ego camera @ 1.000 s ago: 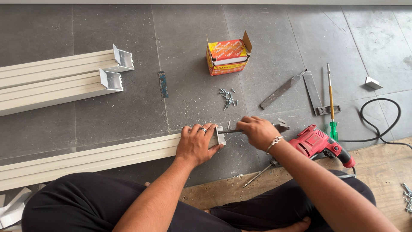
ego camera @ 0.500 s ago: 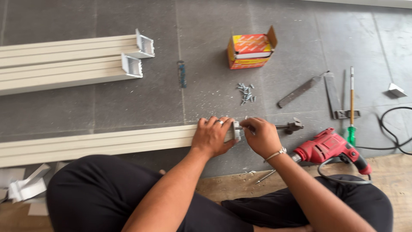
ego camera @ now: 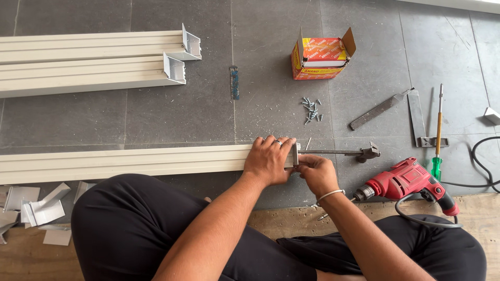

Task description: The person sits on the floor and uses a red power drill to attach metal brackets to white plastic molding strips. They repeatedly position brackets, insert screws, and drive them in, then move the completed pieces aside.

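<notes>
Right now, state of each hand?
Left hand: closed over the end of the white aluminium profile, pressing it to the floor.
Right hand: shut on a small metal piece at the profile's end.

An open orange-and-yellow cardboard box [ego camera: 320,54] sits on grey floor tiles [ego camera: 104,114], a small heap of loose screws [ego camera: 311,110] just below it. Two pale aluminium channels [ego camera: 88,60] lie side by side at upper left. At right are a flat metal file [ego camera: 379,109], a green-handled screwdriver [ego camera: 438,138] and a red electric drill [ego camera: 409,183]. Metal offcuts [ego camera: 39,208] lie lower left.
</notes>
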A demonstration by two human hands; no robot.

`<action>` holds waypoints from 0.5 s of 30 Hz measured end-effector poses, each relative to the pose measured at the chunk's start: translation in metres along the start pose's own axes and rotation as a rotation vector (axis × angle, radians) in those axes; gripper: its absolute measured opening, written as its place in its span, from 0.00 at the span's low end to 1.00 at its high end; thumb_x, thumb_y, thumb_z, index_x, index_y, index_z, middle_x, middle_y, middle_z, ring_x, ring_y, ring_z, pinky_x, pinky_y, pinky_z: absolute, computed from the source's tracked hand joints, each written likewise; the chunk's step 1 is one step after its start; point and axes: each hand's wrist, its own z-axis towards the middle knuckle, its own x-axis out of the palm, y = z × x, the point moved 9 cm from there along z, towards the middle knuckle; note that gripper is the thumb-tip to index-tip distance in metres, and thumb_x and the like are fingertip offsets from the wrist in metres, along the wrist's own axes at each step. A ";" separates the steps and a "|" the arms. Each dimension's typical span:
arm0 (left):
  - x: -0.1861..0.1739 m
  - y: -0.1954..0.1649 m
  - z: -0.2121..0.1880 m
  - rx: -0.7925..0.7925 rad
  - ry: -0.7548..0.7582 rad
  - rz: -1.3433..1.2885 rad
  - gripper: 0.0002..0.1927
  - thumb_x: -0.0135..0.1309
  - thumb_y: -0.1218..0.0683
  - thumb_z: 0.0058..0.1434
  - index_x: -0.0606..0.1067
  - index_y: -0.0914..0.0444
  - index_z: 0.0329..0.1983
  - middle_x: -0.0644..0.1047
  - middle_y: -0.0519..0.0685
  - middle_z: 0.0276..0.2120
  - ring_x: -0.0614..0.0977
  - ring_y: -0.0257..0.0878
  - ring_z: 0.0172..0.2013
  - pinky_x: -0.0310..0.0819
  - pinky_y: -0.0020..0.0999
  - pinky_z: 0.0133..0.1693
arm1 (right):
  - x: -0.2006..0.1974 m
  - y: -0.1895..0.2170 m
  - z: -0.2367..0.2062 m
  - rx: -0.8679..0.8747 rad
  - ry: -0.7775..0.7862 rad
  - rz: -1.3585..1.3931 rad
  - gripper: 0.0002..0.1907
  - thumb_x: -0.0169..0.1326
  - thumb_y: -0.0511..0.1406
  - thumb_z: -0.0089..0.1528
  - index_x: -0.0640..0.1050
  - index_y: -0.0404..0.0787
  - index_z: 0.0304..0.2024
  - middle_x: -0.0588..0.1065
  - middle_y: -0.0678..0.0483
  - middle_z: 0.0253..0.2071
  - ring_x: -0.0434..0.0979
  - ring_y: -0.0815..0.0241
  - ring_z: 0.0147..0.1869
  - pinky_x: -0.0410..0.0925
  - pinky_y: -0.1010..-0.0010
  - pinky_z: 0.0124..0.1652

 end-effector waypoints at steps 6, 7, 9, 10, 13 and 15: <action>0.002 0.000 0.002 0.005 0.019 -0.049 0.49 0.64 0.35 0.54 0.60 0.56 0.73 0.71 0.48 0.64 0.71 0.42 0.61 0.59 0.45 0.65 | -0.007 0.024 -0.017 -0.061 -0.015 -0.246 0.16 0.54 0.24 0.59 0.84 0.38 0.48 0.84 0.53 0.41 0.83 0.66 0.43 0.73 0.75 0.45; 0.002 -0.002 0.002 0.017 0.026 -0.034 0.49 0.65 0.35 0.54 0.60 0.56 0.74 0.71 0.48 0.64 0.72 0.42 0.61 0.59 0.45 0.65 | -0.007 0.022 -0.017 -0.039 0.031 -0.209 0.17 0.53 0.23 0.59 0.83 0.38 0.48 0.85 0.53 0.42 0.84 0.65 0.45 0.74 0.75 0.46; 0.001 -0.004 0.001 0.012 0.018 -0.029 0.48 0.65 0.36 0.53 0.60 0.54 0.73 0.71 0.46 0.64 0.72 0.41 0.60 0.60 0.44 0.64 | -0.006 0.017 -0.014 0.016 0.126 -0.111 0.19 0.51 0.22 0.59 0.82 0.34 0.51 0.85 0.51 0.44 0.81 0.60 0.48 0.72 0.72 0.48; 0.001 -0.004 0.000 0.009 0.014 -0.026 0.47 0.64 0.36 0.53 0.60 0.53 0.73 0.71 0.45 0.64 0.72 0.41 0.60 0.60 0.43 0.64 | -0.004 0.013 -0.012 0.042 0.175 -0.062 0.20 0.49 0.21 0.60 0.82 0.33 0.52 0.85 0.50 0.45 0.80 0.57 0.50 0.71 0.70 0.49; -0.005 -0.008 -0.002 0.018 -0.018 -0.006 0.48 0.64 0.35 0.51 0.61 0.52 0.72 0.71 0.45 0.63 0.71 0.41 0.60 0.60 0.44 0.62 | -0.004 0.010 -0.010 -0.006 0.233 -0.074 0.22 0.48 0.20 0.60 0.79 0.31 0.55 0.84 0.48 0.49 0.81 0.58 0.56 0.71 0.72 0.56; -0.005 -0.009 -0.002 0.010 0.010 -0.005 0.47 0.62 0.34 0.53 0.60 0.53 0.73 0.70 0.46 0.63 0.71 0.41 0.60 0.61 0.43 0.62 | -0.003 0.008 -0.011 -0.020 0.259 -0.048 0.24 0.47 0.19 0.59 0.77 0.32 0.57 0.82 0.48 0.52 0.81 0.60 0.58 0.70 0.72 0.58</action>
